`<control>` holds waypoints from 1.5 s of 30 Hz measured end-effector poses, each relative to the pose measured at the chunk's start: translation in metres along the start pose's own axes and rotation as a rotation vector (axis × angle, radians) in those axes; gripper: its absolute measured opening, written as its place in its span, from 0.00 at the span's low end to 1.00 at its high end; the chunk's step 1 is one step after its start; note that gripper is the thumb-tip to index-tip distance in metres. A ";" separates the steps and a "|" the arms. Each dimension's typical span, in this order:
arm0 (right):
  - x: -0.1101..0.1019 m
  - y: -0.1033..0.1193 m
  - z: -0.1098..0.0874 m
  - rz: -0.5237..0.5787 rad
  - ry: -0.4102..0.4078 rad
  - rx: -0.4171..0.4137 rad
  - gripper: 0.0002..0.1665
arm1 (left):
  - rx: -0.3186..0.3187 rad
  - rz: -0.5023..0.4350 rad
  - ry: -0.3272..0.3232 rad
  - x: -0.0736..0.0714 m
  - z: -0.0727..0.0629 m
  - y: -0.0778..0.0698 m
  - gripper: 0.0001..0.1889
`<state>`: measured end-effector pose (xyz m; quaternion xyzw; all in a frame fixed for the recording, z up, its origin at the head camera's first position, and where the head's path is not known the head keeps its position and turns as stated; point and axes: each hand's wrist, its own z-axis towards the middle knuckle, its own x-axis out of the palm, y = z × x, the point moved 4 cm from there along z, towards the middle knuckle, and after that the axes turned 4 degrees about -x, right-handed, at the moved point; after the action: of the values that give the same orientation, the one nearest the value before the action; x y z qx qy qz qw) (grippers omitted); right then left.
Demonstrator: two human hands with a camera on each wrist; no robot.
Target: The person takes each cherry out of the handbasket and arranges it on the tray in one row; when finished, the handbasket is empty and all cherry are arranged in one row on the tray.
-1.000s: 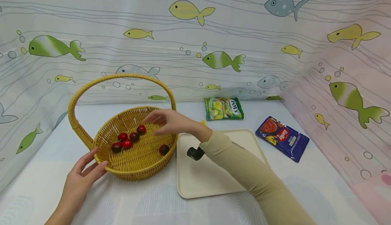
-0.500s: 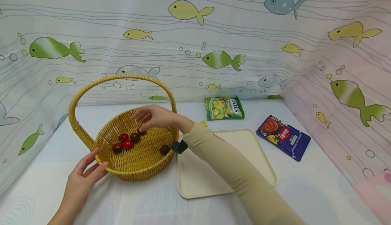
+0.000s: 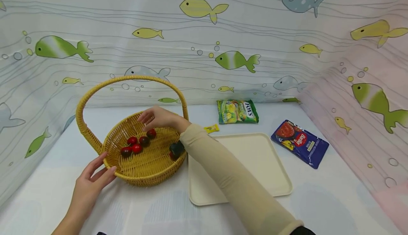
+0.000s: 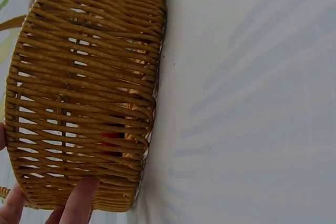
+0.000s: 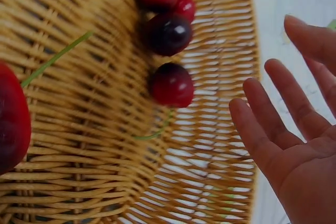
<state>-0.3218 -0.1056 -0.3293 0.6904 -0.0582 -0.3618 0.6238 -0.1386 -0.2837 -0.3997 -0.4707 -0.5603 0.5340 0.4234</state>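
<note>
Right hand (image 3: 157, 117) spread and holding nothing, over the basket (image 3: 149, 162); left hand (image 3: 90, 183) on its rim.
Right fingers apart, loosely curved, at basket's 1 o'clock. Left thumb and fingers spread, lightly bent, touching rim and outer wall at 8 o'clock. Five cherries (image 3: 137, 148) cluster inside, 9 to 12 o'clock from basket centre; lone cherry (image 3: 173, 156) at 3, partly hidden. Beyond: cream tray (image 3: 255, 164) just beside, 4 o'clock; green packet (image 3: 237, 111), 2 o'clock; blue pouch (image 3: 299, 143), 3 o'clock.
</note>
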 end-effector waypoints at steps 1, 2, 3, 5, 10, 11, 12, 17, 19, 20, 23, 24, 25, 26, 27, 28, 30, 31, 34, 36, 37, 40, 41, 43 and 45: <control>0.000 -0.003 0.001 -0.015 -0.002 0.012 0.20 | 0.005 -0.007 0.003 0.001 0.000 0.000 0.33; 0.000 -0.006 0.002 -0.041 -0.002 0.025 0.20 | 0.007 -0.007 0.003 0.002 0.000 0.000 0.33; 0.000 -0.010 0.003 -0.068 -0.002 0.040 0.19 | 0.009 -0.006 0.003 0.002 0.001 0.000 0.33; 0.000 -0.015 0.005 -0.125 -0.002 0.071 0.20 | 0.011 -0.007 0.005 0.003 0.000 0.000 0.33; 0.002 -0.026 0.005 -0.213 0.015 0.140 0.22 | 0.014 -0.015 0.007 0.003 0.000 0.000 0.33; 0.002 -0.028 0.005 -0.229 0.020 0.148 0.22 | 0.015 -0.020 0.006 0.003 0.000 0.001 0.33; 0.003 -0.029 0.005 -0.243 0.027 0.155 0.22 | 0.017 -0.024 0.006 0.003 0.000 0.001 0.33; 0.005 -0.034 0.006 -0.315 0.064 0.173 0.21 | 0.025 -0.023 0.004 0.003 -0.001 0.000 0.33; 0.006 -0.035 0.007 -0.342 0.079 0.176 0.20 | 0.028 -0.012 0.000 0.004 -0.001 -0.001 0.33; 0.007 -0.035 0.007 -0.353 0.086 0.176 0.19 | 0.028 -0.008 -0.004 0.004 -0.001 -0.001 0.33; 0.009 -0.035 0.008 -0.383 0.109 0.169 0.17 | 0.030 0.007 -0.010 0.005 -0.001 -0.002 0.33; 0.009 -0.034 0.008 -0.389 0.118 0.167 0.17 | 0.030 0.008 -0.012 0.005 -0.001 -0.002 0.33; 0.010 -0.035 0.008 -0.389 0.126 0.166 0.17 | 0.029 0.009 -0.013 0.005 -0.001 -0.002 0.33; 0.011 -0.035 0.009 -0.382 0.134 0.165 0.17 | 0.027 0.011 -0.014 0.005 -0.001 -0.002 0.33; 0.011 -0.035 0.009 -0.379 0.142 0.164 0.17 | 0.025 0.013 -0.015 0.005 -0.001 -0.003 0.33; 0.012 -0.035 0.009 -0.374 0.149 0.165 0.17 | 0.023 0.015 -0.016 0.005 -0.001 -0.003 0.33; 0.013 -0.035 0.008 -0.361 0.161 0.165 0.17 | 0.019 0.017 -0.019 0.004 -0.001 -0.003 0.33; 0.013 -0.035 0.008 -0.357 0.167 0.166 0.17 | 0.017 0.019 -0.019 0.004 -0.001 -0.003 0.33; 0.013 -0.034 0.008 -0.369 0.174 0.161 0.16 | 0.012 0.024 -0.020 0.004 0.000 -0.003 0.34; 0.012 -0.033 0.008 -0.384 0.177 0.154 0.17 | 0.010 0.033 -0.018 0.005 0.000 -0.003 0.34; 0.012 -0.031 0.008 -0.398 0.178 0.147 0.17 | 0.008 0.036 -0.017 0.005 0.000 -0.003 0.34; 0.009 -0.024 0.009 -0.428 0.185 0.114 0.17 | 0.005 0.044 -0.015 0.005 0.000 -0.003 0.34; 0.009 -0.021 0.009 -0.433 0.189 0.099 0.17 | 0.005 0.041 -0.014 0.004 0.000 -0.003 0.34; 0.008 -0.014 0.008 -0.435 0.201 0.072 0.16 | 0.004 0.029 -0.019 0.004 -0.001 -0.002 0.34; 0.008 -0.008 0.008 -0.422 0.218 0.052 0.16 | 0.004 0.017 -0.025 0.002 -0.001 -0.002 0.34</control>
<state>-0.3231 -0.1149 -0.3395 0.7381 0.1460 -0.4058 0.5189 -0.1380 -0.2811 -0.3975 -0.4678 -0.5605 0.5446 0.4128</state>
